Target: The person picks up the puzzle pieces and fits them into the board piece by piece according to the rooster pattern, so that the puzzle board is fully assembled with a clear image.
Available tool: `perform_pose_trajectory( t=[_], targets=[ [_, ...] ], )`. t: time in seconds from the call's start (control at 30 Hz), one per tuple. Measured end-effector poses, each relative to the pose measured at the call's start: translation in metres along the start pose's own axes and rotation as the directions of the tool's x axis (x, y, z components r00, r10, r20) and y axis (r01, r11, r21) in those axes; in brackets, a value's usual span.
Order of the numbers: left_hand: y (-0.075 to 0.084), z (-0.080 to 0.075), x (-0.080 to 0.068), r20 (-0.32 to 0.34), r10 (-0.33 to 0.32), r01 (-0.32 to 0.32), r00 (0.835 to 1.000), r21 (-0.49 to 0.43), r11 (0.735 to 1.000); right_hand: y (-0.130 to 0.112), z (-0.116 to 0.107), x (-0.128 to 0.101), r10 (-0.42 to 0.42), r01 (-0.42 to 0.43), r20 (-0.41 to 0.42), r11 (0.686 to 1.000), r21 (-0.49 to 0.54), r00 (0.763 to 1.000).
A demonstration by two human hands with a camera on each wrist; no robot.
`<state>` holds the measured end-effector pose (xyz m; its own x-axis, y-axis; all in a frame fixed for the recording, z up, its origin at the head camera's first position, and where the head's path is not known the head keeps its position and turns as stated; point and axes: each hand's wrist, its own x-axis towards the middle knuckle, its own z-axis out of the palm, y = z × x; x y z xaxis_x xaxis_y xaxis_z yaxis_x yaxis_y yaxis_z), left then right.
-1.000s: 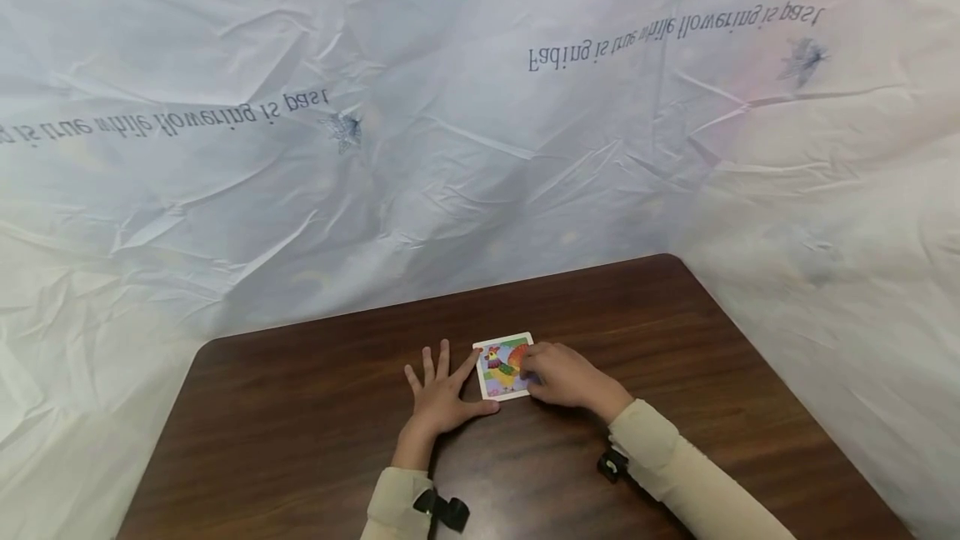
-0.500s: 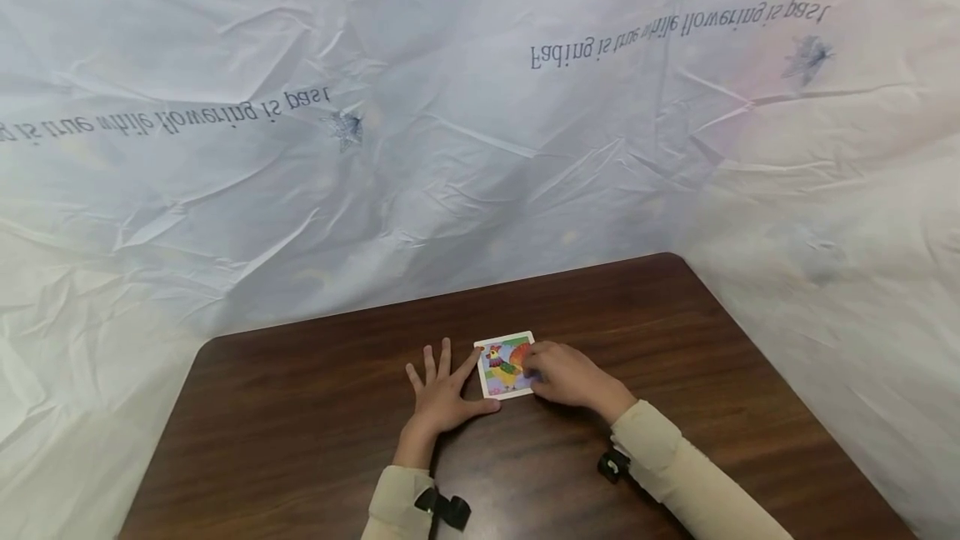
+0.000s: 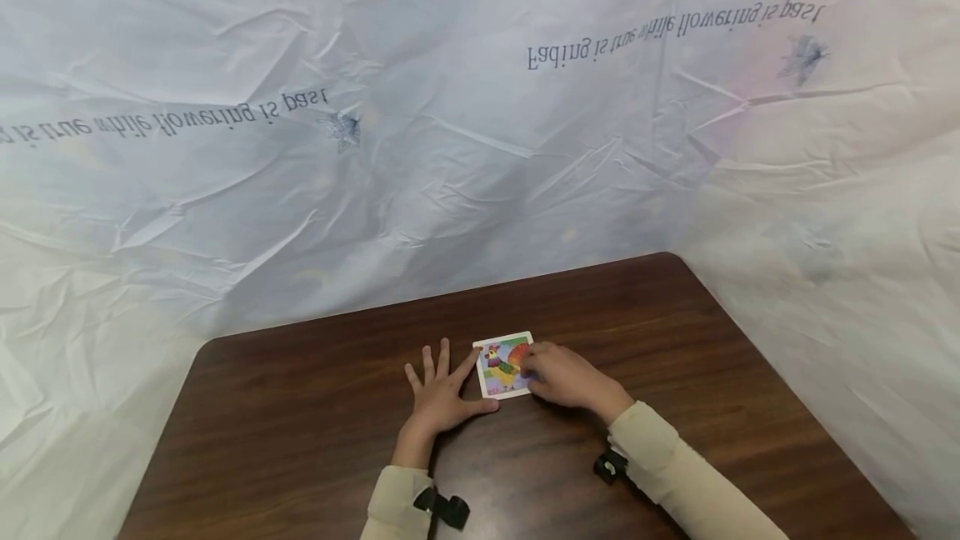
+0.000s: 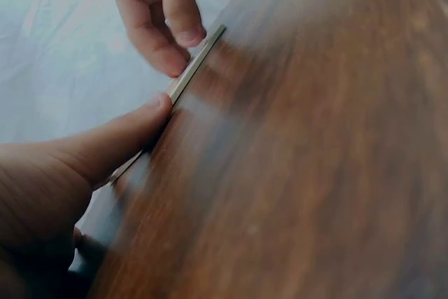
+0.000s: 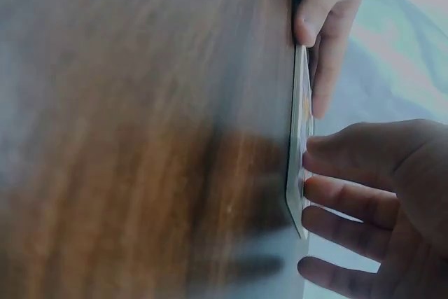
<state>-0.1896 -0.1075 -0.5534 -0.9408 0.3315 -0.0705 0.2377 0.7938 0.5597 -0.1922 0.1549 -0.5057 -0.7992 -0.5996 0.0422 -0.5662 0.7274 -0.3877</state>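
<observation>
A small square puzzle board with a white border and a colourful rooster picture lies flat on the brown wooden table, near the table's middle and a little toward the far edge. In the wrist views it appears edge-on as a thin pale slab resting on the wood.

The left hand lies flat on the table just left of the board, fingers spread and straight. Its index finger runs along the board's left edge and the thumb tip touches the near edge; it is relaxed and grips nothing.

The right hand rests over the board's right side, with its fingers bent down onto the picture. The right wrist view shows the fingertips pressing on the board's face, and the left wrist view shows curled fingers meeting its edge. Whether they pinch a loose piece or only press on the surface cannot be told.

Both arms wear cream sleeves, each with a black strap at the wrist.

The table has a rounded corner at the far right. Behind and beside it hangs a crumpled white plastic sheet printed with grey lettering and small flower motifs, which covers the whole background.
</observation>
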Motion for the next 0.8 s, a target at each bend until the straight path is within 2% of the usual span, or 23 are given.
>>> perform_pose_trajectory(
  t=[0.23, 0.33, 0.4, 0.53, 0.63, 0.8],
  targets=[
    [-0.002, -0.003, 0.0, 0.013, 0.031, -0.03, 0.999, -0.068, 0.997, 0.009, 0.0, -0.009, -0.022, 0.029, -0.048, 0.987, 0.156, 0.999],
    [-0.003, -0.003, 0.001, 0.013, 0.034, -0.033, 0.999, -0.094, 0.995, 0.018, -0.002, -0.012, 0.015, -0.002, -0.077, 0.985, 0.174, 0.997],
    [-0.003, -0.002, 0.001, 0.01, 0.033, -0.032, 0.999, -0.098, 0.995, 0.025, -0.005, -0.013, 0.07, -0.06, -0.054, 0.985, 0.163, 0.996],
    [-0.004, -0.002, 0.001, 0.01, 0.021, -0.02, 1.0, -0.06, 0.998, 0.036, -0.008, -0.013, 0.161, -0.169, 0.066, 0.974, 0.15, 0.985],
    [-0.005, -0.001, 0.001, 0.002, 0.026, -0.026, 1.0, -0.034, 0.999, 0.041, -0.007, -0.011, 0.171, -0.186, 0.118, 0.975, 0.125, 0.978],
    [-0.007, 0.0, 0.001, -0.004, 0.03, -0.03, 1.0, -0.038, 0.999, 0.042, -0.002, -0.009, 0.18, -0.196, 0.139, 0.975, 0.104, 0.974]
  ],
)
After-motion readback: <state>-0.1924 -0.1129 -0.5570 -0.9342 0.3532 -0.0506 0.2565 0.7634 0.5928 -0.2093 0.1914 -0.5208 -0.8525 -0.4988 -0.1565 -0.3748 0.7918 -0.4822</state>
